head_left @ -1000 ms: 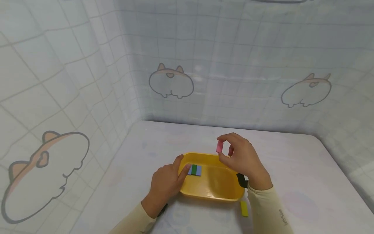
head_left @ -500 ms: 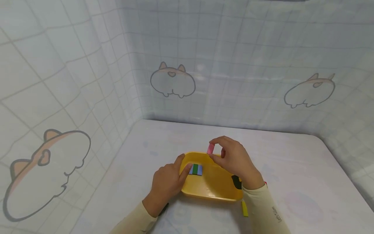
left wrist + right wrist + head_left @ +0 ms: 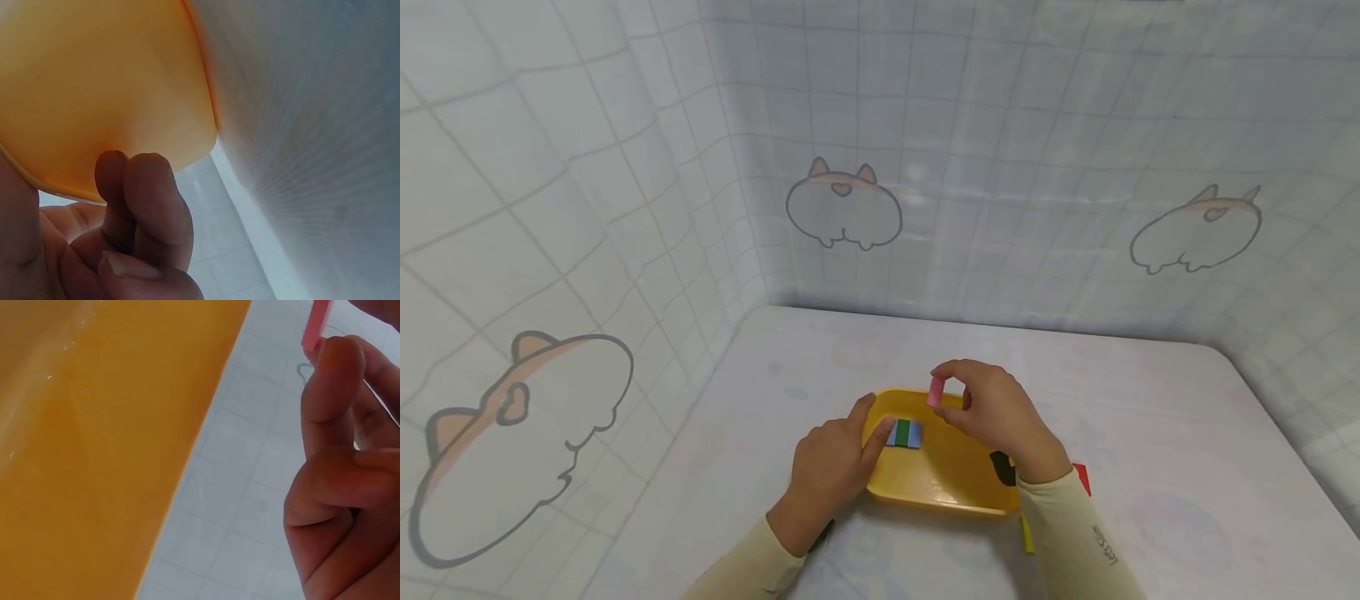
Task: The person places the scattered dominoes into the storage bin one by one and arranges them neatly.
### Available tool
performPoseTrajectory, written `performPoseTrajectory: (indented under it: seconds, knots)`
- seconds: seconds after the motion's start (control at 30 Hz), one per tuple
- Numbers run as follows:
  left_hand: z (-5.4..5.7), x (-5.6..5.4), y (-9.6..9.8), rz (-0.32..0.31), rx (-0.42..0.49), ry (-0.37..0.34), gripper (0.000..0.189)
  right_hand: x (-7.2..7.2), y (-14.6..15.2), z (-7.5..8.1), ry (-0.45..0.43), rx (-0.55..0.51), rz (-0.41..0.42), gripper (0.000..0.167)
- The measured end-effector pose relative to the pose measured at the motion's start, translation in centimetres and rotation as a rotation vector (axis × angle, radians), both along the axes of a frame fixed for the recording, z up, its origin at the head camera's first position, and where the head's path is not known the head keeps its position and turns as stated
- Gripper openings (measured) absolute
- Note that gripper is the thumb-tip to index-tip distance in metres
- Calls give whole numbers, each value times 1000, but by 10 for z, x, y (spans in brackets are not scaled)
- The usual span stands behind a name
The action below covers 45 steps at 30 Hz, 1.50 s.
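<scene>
A yellow plastic tray sits on the table. My left hand grips its left side, thumb over the rim; in the left wrist view the other fingers curl against the tray's outer wall. Between thumb and fingertip, my right hand pinches a small pink block, held upright above the tray's far rim. The block's lower end shows at the top of the right wrist view. Inside the tray, beside the left thumb, light blue blocks with a green block between them lie side by side.
A yellow strip-like piece lies on the table just off the tray's near right corner. Part of a red piece shows from behind the right sleeve. A pale curtain with a grid pattern stands behind the table and along its left.
My right hand has carried the pink block leftward and slightly down over the tray's far rim. A red piece has come into sight behind the right forearm. The left hand keeps its hold.
</scene>
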<state>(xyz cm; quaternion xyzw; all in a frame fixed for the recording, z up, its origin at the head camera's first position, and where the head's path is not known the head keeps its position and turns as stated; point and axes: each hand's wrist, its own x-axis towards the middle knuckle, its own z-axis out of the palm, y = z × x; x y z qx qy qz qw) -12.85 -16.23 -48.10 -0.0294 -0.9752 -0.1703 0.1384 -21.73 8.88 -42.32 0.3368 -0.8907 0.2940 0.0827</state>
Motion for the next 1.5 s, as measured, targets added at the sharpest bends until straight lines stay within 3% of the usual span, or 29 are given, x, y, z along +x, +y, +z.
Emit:
performPoseTrajectory:
  seconds: [0.4,0.97,1.5]
  knots:
    - [-2,-1,-1,0,5,10,75,2,-3,-2,-91,77,40,27]
    - [-1,0,0,-2,10,18,76,4,-1,-14,-304,230,107,30]
    - [0,0,-1,-11,12,7,76,5,-21,-20,-219,431,8,30]
